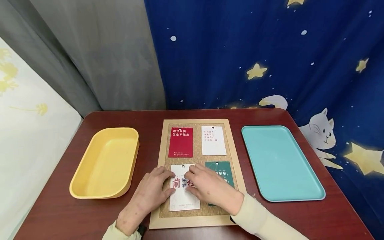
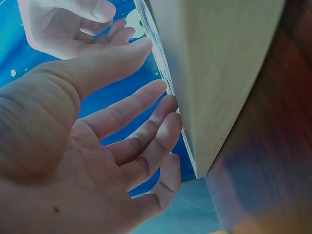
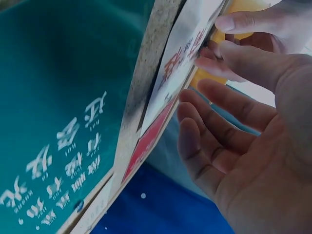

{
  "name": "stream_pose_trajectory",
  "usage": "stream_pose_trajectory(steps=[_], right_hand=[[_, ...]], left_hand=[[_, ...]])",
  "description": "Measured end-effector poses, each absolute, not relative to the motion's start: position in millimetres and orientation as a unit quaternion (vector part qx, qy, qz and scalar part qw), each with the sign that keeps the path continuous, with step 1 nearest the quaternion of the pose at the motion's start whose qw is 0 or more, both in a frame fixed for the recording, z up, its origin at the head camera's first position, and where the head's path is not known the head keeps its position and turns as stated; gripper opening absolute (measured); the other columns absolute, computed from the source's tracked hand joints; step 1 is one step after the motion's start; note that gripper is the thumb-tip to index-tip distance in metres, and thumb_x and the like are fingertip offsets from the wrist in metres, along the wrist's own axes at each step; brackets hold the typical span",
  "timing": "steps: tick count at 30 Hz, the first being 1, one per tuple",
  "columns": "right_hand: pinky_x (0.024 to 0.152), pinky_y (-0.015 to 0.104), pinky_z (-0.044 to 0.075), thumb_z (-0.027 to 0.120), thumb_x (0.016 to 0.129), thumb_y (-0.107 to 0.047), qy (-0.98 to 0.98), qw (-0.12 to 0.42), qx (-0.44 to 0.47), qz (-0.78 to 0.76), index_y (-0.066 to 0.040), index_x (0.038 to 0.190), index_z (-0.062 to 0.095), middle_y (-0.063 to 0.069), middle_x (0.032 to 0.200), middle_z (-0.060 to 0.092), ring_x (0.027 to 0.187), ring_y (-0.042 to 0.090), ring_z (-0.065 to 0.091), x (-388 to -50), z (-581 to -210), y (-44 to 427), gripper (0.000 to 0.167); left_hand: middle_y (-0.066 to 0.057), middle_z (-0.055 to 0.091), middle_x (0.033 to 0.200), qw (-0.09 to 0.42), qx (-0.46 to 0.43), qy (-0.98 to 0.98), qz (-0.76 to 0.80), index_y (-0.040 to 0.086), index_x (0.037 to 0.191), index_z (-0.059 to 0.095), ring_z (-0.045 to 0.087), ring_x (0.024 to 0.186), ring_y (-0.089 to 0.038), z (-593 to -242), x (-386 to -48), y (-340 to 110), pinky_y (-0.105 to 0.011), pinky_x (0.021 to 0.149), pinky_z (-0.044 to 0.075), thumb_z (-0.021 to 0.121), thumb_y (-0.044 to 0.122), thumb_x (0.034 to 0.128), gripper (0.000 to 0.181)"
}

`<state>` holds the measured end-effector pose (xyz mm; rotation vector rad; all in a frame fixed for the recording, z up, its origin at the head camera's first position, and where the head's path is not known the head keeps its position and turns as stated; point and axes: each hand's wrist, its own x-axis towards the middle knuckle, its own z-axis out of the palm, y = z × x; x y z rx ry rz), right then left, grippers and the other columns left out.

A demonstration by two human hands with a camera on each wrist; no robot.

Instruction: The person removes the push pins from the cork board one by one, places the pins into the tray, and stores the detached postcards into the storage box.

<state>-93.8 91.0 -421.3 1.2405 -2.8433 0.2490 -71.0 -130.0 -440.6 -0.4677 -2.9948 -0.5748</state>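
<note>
A cork board (image 1: 196, 213) with a pale wooden frame lies on the table, bearing a white card (image 1: 184, 198) with large red and dark characters. My left hand (image 1: 148, 190) rests its fingertips at that card's left side. On the card's right side are the fingertips of my right hand (image 1: 211, 188), whose forearm crosses part of a green card (image 1: 225, 166). Both hands have loosely bent fingers, and neither pinches anything visibly. A red card (image 1: 181, 143) and another white card (image 1: 214, 145) are pinned higher up. Round pins show at the cards' tops.
To the left of the board stands a deep yellow tray (image 1: 134, 160). A flat turquoise tray (image 1: 282, 163) lies to the right. Beyond the dark red table (image 1: 150, 123) hang a grey curtain (image 1: 120, 60) and a blue starry curtain (image 1: 210, 60).
</note>
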Motion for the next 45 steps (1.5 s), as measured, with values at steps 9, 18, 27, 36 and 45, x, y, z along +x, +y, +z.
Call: stream_pose_trajectory(steps=[9, 18, 27, 36, 45], right_hand=[[0.091, 0.029, 0.057, 0.076, 0.096, -0.030, -0.915, 0.002, 0.387, 0.112, -0.012, 0.120, 0.071, -0.001, 0.111, 0.068, 0.101, 0.013, 0.063, -99, -424, 85, 0.030], [0.104, 0.033, 0.056, 0.075, 0.097, -0.026, -0.924, -0.024, 0.362, 0.121, -0.008, 0.131, 0.066, 0.005, 0.126, 0.068, 0.119, 0.018, 0.064, -109, -430, 77, 0.040], [0.102, 0.031, 0.056, 0.076, 0.096, -0.022, -0.926, -0.041, 0.352, 0.131, -0.006, 0.129, 0.065, 0.004, 0.122, 0.066, 0.115, 0.016, 0.064, -117, -434, 71, 0.039], [0.089, 0.023, 0.057, 0.075, 0.097, -0.023, -0.926, -0.038, 0.354, 0.128, -0.007, 0.125, 0.068, 0.002, 0.111, 0.062, 0.099, 0.012, 0.055, -121, -434, 68, 0.033], [0.087, 0.024, 0.058, 0.075, 0.097, -0.025, -0.930, -0.043, 0.346, 0.120, -0.007, 0.127, 0.066, 0.004, 0.111, 0.060, 0.098, 0.013, 0.055, -124, -435, 66, 0.036]], left_hand=[[-0.004, 0.070, 0.108, 0.037, -0.150, -0.970, -0.185, 0.013, 0.113, 0.074, 0.065, 0.104, -0.024, -443, -73, -128, -0.043, 0.085, 0.050, 0.093, 0.026, 0.0761, 0.043], [-0.007, 0.067, 0.112, 0.061, -0.141, -0.972, -0.175, 0.009, 0.124, 0.072, 0.063, 0.107, -0.026, -451, -77, -124, -0.039, 0.081, 0.048, 0.091, 0.034, 0.0787, 0.055], [-0.009, 0.066, 0.115, 0.049, -0.120, -0.975, -0.181, 0.008, 0.130, 0.069, 0.062, 0.108, -0.026, -452, -82, -119, -0.038, 0.080, 0.045, 0.089, 0.034, 0.0807, 0.059], [-0.008, 0.062, 0.115, 0.031, -0.123, -0.977, -0.169, 0.008, 0.133, 0.067, 0.059, 0.109, -0.026, -451, -83, -119, -0.035, 0.078, 0.041, 0.092, 0.038, 0.0766, 0.069], [-0.008, 0.061, 0.116, -0.005, -0.109, -0.977, -0.182, 0.009, 0.137, 0.065, 0.058, 0.108, -0.024, -448, -85, -119, -0.033, 0.077, 0.039, 0.092, 0.036, 0.0783, 0.070]])
